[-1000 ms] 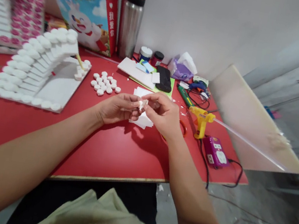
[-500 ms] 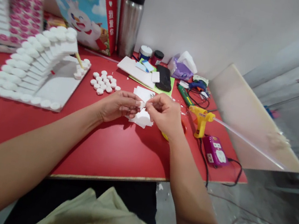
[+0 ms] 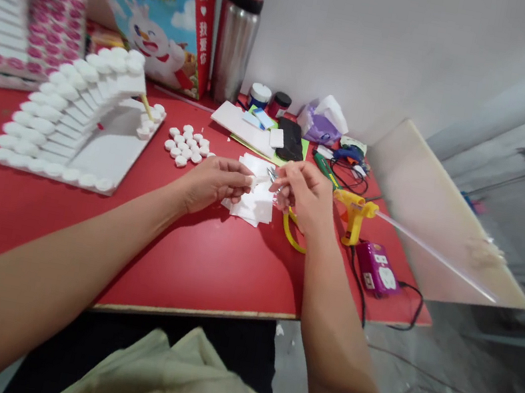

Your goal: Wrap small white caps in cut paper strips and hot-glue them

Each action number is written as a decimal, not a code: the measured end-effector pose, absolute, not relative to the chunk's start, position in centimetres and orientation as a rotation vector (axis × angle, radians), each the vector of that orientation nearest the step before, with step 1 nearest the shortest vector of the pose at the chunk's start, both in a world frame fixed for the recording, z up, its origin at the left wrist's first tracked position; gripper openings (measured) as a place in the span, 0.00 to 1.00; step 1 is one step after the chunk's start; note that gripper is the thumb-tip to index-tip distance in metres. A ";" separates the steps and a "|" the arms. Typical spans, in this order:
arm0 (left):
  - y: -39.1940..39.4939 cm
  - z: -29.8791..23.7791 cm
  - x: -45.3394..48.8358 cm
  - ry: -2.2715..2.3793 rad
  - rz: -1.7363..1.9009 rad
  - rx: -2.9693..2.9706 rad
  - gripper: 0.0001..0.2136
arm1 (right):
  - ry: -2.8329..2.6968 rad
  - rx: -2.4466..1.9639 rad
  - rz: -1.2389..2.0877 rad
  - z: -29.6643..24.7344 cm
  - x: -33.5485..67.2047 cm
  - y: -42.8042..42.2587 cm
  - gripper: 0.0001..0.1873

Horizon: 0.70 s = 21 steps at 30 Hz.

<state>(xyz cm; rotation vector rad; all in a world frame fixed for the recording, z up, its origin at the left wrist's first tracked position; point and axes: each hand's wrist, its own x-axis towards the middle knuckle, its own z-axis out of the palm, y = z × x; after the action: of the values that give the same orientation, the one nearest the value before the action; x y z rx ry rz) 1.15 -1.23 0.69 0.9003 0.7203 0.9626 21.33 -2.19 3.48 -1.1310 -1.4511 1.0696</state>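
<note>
Between the thumb and fingers of my left hand (image 3: 221,182) is a small white piece (image 3: 253,183), too small to make out fully. My right hand (image 3: 306,194) is closed around scissors, whose metal blade tips (image 3: 272,174) point towards that piece. A yellow handle loop (image 3: 290,234) shows below the right hand; the rest of the handles is hidden. White paper sheets (image 3: 250,211) lie in a loose stack under both hands. To the left of them, several small white rounded pieces (image 3: 187,146) sit in a cluster.
A white stepped model (image 3: 73,116) stands at left, with a pink-dotted one (image 3: 57,18) behind. A steel flask (image 3: 237,36) stands at the back. Towards the right are a yellow glue gun (image 3: 354,216), a purple power box (image 3: 376,269) and cables on the red table (image 3: 209,268).
My right hand has drawn away from my left, slightly right and up, and the scissor blades now show beside its fingers. My left hand still pinches the white piece. The view has shifted slightly.
</note>
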 end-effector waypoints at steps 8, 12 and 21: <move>-1.2 0.2 1.2 0.854 0.941 1.182 0.10 | -1.520 -1.294 1.219 2.5 20.2 -2.6 0.23; -1.3 0.3 1.2 0.832 0.905 1.160 0.10 | -1.567 -1.273 1.150 2.4 20.3 -2.7 0.17; -1.2 0.6 1.1 0.719 0.895 0.856 0.11 | -1.484 -1.155 1.231 2.7 20.4 -2.6 0.24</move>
<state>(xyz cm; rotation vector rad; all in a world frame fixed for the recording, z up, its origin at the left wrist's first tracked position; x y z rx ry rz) 1.07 -1.20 0.64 0.8563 0.7191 0.8948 20.41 -2.62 2.68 -1.1548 -1.4839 1.2310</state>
